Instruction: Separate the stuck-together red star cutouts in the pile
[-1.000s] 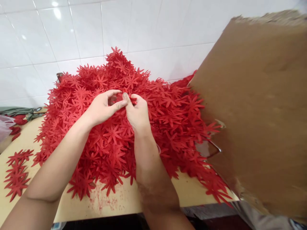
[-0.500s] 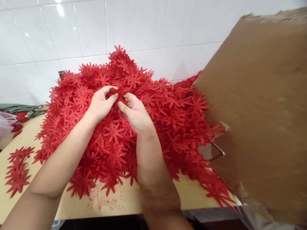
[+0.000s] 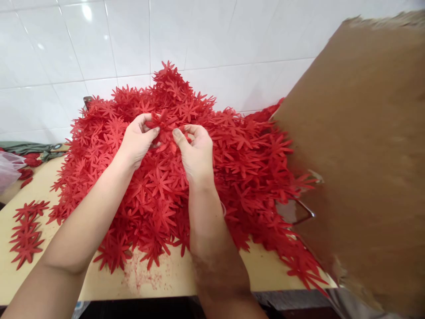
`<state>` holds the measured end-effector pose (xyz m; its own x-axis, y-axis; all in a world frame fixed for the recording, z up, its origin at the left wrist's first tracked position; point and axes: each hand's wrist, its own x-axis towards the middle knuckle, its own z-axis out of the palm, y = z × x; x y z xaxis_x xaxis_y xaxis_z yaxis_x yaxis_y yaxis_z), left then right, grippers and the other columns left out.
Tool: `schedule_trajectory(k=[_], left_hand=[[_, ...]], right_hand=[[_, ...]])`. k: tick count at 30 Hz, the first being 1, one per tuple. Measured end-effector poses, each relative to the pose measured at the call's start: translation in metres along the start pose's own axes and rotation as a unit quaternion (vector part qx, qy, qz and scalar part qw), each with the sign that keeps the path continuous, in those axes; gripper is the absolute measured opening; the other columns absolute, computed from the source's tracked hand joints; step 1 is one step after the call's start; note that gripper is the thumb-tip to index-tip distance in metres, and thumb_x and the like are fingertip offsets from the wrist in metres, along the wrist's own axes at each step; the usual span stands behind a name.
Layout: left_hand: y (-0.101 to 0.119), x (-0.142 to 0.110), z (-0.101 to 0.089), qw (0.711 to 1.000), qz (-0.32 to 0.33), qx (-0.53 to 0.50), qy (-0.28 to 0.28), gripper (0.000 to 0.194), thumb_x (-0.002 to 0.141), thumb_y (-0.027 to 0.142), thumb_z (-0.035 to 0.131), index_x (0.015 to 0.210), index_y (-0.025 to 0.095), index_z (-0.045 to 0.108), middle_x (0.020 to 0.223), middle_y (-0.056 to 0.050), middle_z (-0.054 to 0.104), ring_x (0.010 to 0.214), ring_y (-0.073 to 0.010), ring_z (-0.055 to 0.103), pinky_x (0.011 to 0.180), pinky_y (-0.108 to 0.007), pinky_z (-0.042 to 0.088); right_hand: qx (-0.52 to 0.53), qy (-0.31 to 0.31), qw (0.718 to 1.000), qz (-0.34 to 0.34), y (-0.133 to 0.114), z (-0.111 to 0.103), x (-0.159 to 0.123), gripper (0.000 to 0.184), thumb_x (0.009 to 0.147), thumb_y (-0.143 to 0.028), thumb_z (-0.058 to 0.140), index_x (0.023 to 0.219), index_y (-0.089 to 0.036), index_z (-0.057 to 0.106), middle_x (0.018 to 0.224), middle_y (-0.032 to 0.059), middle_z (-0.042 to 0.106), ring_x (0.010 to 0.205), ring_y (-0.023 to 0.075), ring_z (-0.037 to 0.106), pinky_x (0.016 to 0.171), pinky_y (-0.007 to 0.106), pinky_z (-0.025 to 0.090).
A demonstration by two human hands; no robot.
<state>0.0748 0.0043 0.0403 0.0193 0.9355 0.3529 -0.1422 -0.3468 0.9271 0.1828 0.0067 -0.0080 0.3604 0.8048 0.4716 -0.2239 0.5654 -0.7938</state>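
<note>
Between my two hands is a red flower-shaped cutout [image 3: 163, 124] with long narrow petals, held above a large heap of similar red cutouts [image 3: 159, 181]. My left hand [image 3: 141, 137] pinches its left side between thumb and fingers. On the other side, my right hand [image 3: 195, 148] is closed, thumb against fingers, on petals at the right of the cutout. My fingertips partly cover it, so I cannot make out whether one piece or several layers are held.
A short row of red cutouts [image 3: 27, 235] lies on the pale tabletop [image 3: 159, 283] at the left. A big brown cardboard sheet [image 3: 368, 155] stands at the right. White tiles [image 3: 212, 35] rise behind the heap. Green cloth [image 3: 29, 148] and whitish netting [image 3: 8, 168] lie far left.
My hands have moved slightly apart, the right one to the right. The held cutout has opened out, and more of its petals show. The view has shifted a little.
</note>
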Motion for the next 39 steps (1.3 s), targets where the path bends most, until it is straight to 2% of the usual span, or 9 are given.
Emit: schedule_trajectory(k=[6, 13, 16, 20, 23, 25, 28, 32, 39], left_hand=[[-0.007, 0.007, -0.005, 0.999, 0.01, -0.035, 0.036, 0.021, 0.073, -0.005, 0.047, 0.077, 0.015, 0.052, 0.055, 0.008, 0.051, 0.04, -0.0018, 0.045, 0.04, -0.013, 0.037], [-0.005, 0.011, -0.006, 0.995, 0.019, -0.071, 0.068, 0.023, 0.071, -0.008, 0.047, 0.077, 0.014, 0.052, 0.059, 0.008, 0.053, 0.044, -0.0008, 0.046, 0.042, -0.012, 0.035], [-0.005, 0.012, -0.006, 0.994, 0.014, -0.081, 0.07, 0.023, 0.072, -0.007, 0.046, 0.08, 0.015, 0.051, 0.06, 0.008, 0.054, 0.046, -0.0015, 0.048, 0.043, -0.013, 0.036], [-0.007, 0.011, -0.007, 0.995, 0.016, -0.064, 0.069, 0.021, 0.072, -0.005, 0.047, 0.079, 0.015, 0.051, 0.059, 0.008, 0.052, 0.043, -0.0014, 0.046, 0.04, -0.013, 0.035], [-0.008, 0.01, -0.006, 0.996, 0.029, -0.035, 0.071, 0.021, 0.073, -0.005, 0.047, 0.078, 0.015, 0.051, 0.056, 0.008, 0.05, 0.039, -0.001, 0.043, 0.038, -0.013, 0.032], [-0.008, 0.008, -0.004, 0.997, 0.035, -0.012, 0.066, 0.022, 0.074, -0.005, 0.046, 0.078, 0.015, 0.051, 0.053, 0.009, 0.048, 0.038, -0.0009, 0.042, 0.039, -0.013, 0.033], [-0.008, 0.006, -0.001, 0.998, 0.04, 0.005, 0.047, 0.022, 0.075, -0.005, 0.045, 0.079, 0.015, 0.051, 0.053, 0.009, 0.048, 0.04, -0.0014, 0.043, 0.041, -0.013, 0.037], [-0.008, 0.004, -0.001, 0.999, 0.028, -0.001, 0.027, 0.021, 0.075, -0.005, 0.046, 0.078, 0.015, 0.051, 0.052, 0.008, 0.047, 0.042, -0.0021, 0.044, 0.043, -0.013, 0.04], [-0.006, 0.002, -0.002, 0.998, 0.011, -0.039, 0.041, 0.019, 0.072, -0.003, 0.048, 0.076, 0.016, 0.051, 0.058, 0.007, 0.05, 0.045, -0.0018, 0.044, 0.044, -0.013, 0.042]], right_hand=[[0.06, -0.131, 0.989, 0.043, 0.002, -0.007, 0.002, 0.056, 0.054, -0.051, 0.076, 0.094, -0.022, 0.051, 0.072, -0.0043, 0.054, 0.059, 0.0064, 0.049, 0.051, 0.02, 0.043], [0.009, -0.03, 0.999, 0.015, 0.006, -0.008, 0.006, 0.035, 0.064, -0.046, 0.071, 0.075, -0.019, 0.052, 0.066, -0.0039, 0.05, 0.058, 0.006, 0.047, 0.057, 0.021, 0.045], [-0.02, -0.012, 1.0, 0.01, 0.014, -0.015, 0.011, 0.034, 0.066, -0.046, 0.069, 0.08, -0.019, 0.054, 0.07, -0.0024, 0.053, 0.059, 0.0081, 0.05, 0.058, 0.025, 0.048], [-0.118, -0.02, 0.992, -0.036, 0.017, -0.021, 0.014, 0.046, 0.063, -0.047, 0.071, 0.098, -0.019, 0.06, 0.107, 0.0073, 0.061, 0.097, 0.0175, 0.058, 0.092, 0.038, 0.047], [-0.126, -0.025, 0.989, -0.079, 0.006, -0.018, 0.008, 0.048, 0.073, -0.058, 0.057, 0.1, -0.018, 0.062, 0.111, 0.0081, 0.062, 0.11, 0.0187, 0.055, 0.104, 0.04, 0.039], [-0.096, -0.062, 0.991, -0.064, -0.003, -0.014, 0.002, 0.052, 0.072, -0.064, 0.052, 0.095, -0.018, 0.063, 0.101, 0.0066, 0.065, 0.1, 0.0175, 0.06, 0.096, 0.038, 0.045], [-0.071, -0.117, 0.99, -0.026, -0.008, -0.008, -0.002, 0.055, 0.058, -0.066, 0.064, 0.085, -0.017, 0.062, 0.084, 0.0029, 0.067, 0.078, 0.0141, 0.063, 0.077, 0.031, 0.052], [-0.053, -0.072, 0.996, -0.015, -0.002, -0.004, 0.0, 0.054, 0.046, -0.065, 0.07, 0.068, -0.017, 0.059, 0.061, -0.0031, 0.059, 0.056, 0.0076, 0.052, 0.057, 0.024, 0.046], [-0.062, -0.073, 0.994, -0.044, -0.001, -0.002, -0.003, 0.043, 0.066, -0.059, 0.062, 0.063, -0.017, 0.054, 0.053, -0.0065, 0.048, 0.049, 0.0039, 0.038, 0.05, 0.021, 0.035]])
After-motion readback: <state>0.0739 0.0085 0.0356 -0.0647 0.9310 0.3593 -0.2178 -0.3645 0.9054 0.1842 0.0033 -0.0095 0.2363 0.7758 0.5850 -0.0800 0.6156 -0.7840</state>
